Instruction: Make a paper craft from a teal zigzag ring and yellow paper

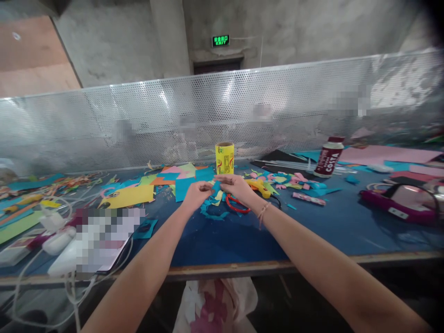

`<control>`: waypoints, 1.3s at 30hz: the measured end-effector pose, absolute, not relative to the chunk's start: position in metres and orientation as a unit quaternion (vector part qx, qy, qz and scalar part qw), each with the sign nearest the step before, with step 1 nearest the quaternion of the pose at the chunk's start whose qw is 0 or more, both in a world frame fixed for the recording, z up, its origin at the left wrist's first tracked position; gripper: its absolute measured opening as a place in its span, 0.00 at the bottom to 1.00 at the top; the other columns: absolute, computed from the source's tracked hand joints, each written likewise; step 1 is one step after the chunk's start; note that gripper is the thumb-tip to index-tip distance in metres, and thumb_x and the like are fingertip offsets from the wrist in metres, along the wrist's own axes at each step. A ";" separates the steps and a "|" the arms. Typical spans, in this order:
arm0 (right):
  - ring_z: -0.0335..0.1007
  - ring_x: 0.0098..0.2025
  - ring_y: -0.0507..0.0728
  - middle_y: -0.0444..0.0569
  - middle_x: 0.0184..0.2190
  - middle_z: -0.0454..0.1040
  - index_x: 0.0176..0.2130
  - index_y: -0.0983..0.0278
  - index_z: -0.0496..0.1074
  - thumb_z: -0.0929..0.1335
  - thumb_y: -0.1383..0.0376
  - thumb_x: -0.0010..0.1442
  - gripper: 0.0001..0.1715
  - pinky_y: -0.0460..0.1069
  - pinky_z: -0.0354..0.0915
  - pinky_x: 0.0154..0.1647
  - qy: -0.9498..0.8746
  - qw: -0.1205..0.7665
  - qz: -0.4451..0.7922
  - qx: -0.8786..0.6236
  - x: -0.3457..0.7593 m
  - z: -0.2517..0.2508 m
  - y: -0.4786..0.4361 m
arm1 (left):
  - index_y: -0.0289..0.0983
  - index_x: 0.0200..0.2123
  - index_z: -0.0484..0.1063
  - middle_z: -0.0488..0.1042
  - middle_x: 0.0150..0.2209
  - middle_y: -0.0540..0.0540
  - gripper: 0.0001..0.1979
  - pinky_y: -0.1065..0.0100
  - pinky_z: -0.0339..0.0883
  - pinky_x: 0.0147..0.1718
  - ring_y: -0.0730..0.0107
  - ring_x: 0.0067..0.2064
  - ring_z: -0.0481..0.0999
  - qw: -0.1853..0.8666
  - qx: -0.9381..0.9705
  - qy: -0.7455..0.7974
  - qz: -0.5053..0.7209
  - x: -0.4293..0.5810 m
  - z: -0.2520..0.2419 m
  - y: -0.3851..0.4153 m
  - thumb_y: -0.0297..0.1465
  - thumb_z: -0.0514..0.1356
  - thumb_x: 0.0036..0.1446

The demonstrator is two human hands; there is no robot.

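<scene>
Both my arms reach out over a blue table top (215, 240). My left hand (197, 192) and my right hand (234, 185) meet over a small heap of paper scraps, pinching a small blue and yellow paper piece (217, 190) between their fingertips. Red-handled scissors (236, 205) lie flat just below my right hand. A yellow glue gun (258, 186) rests right of that hand. A yellow roll of tape (225, 158) stands upright behind the hands.
Coloured paper sheets and cuttings (130, 195) cover the table's far half. A dark red Costa bottle (328, 157) stands at the right, a magenta device (398, 203) further right. White chargers and cables (57, 231) lie left. A perforated metal screen (138, 120) closes the back.
</scene>
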State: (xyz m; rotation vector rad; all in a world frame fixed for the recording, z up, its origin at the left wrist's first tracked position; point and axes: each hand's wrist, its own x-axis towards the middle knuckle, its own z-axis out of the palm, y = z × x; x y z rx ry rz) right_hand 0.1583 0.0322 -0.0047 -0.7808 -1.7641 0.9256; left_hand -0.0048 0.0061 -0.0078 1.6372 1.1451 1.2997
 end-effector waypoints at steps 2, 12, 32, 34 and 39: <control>0.69 0.42 0.54 0.51 0.40 0.73 0.45 0.65 0.69 0.65 0.68 0.49 0.20 0.51 0.64 0.45 -0.733 0.491 0.318 -0.349 0.162 -0.001 0.032 | 0.35 0.26 0.71 0.72 0.23 0.50 0.08 0.70 0.63 0.29 0.73 0.26 0.71 0.385 0.626 0.446 0.510 -0.005 -0.009 0.007 0.25 0.63 0.36; 0.69 0.42 0.67 0.68 0.43 0.68 0.43 0.74 0.67 0.65 0.61 0.46 0.26 0.54 0.63 0.35 -0.773 0.073 0.045 -0.628 0.178 -0.011 0.030 | 0.34 0.24 0.65 0.68 0.19 0.53 0.12 0.71 0.64 0.28 0.74 0.25 0.72 0.490 0.467 0.411 0.611 -0.008 0.000 0.006 0.29 0.66 0.35; 0.68 0.39 0.58 0.55 0.40 0.72 0.45 0.65 0.63 0.68 0.56 0.48 0.26 0.50 0.63 0.37 -0.759 0.362 0.202 -0.502 0.166 -0.007 0.037 | 0.33 0.21 0.67 0.65 0.18 0.54 0.13 0.71 0.65 0.28 0.75 0.24 0.71 0.459 0.394 0.380 0.700 -0.017 0.005 0.012 0.33 0.67 0.33; 0.68 0.37 0.57 0.52 0.36 0.71 0.44 0.64 0.63 0.69 0.54 0.47 0.28 0.51 0.64 0.36 -0.754 0.393 0.252 -0.462 0.161 -0.009 0.033 | 0.33 0.21 0.68 0.66 0.18 0.54 0.14 0.71 0.65 0.27 0.75 0.23 0.71 0.452 0.386 0.385 0.706 -0.018 0.005 0.012 0.33 0.68 0.31; 0.64 0.28 0.52 0.44 0.29 0.67 0.43 0.62 0.61 0.66 0.52 0.50 0.24 0.48 0.62 0.29 -0.747 0.413 0.331 -0.402 0.154 -0.014 0.024 | 0.33 0.20 0.69 0.66 0.16 0.53 0.13 0.71 0.64 0.25 0.76 0.22 0.68 0.453 0.367 0.386 0.715 -0.019 0.007 0.012 0.32 0.68 0.30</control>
